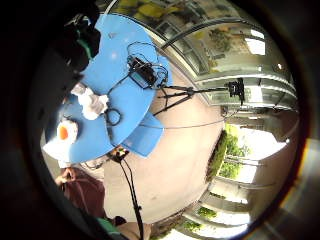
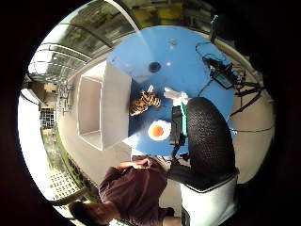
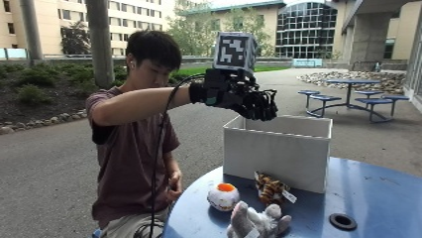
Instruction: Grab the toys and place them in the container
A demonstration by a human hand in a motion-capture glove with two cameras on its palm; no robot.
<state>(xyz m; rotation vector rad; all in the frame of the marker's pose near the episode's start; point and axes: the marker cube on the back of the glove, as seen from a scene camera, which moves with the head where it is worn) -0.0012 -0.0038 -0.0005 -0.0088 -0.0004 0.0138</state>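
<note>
Nearest the outside camera, a grey-and-white plush toy [image 3: 257, 221] lies on the round blue table [image 3: 369, 198], close to its near edge. Just behind it stand a white ball-shaped toy with an orange top [image 3: 223, 196] and a striped tiger toy [image 3: 270, 188], the tiger right against the front wall of the white container [image 3: 277, 153]. A dark hole [image 3: 342, 220] sits in the tabletop to one side. Farther back, the person's gloved right hand [image 3: 254, 103] hangs in the air above the container's near corner, fingers drooping downward in a relaxed curl with nothing between them. All three toys are on the table, outside the container; from the thumb side palm view its inside looks bare
</note>
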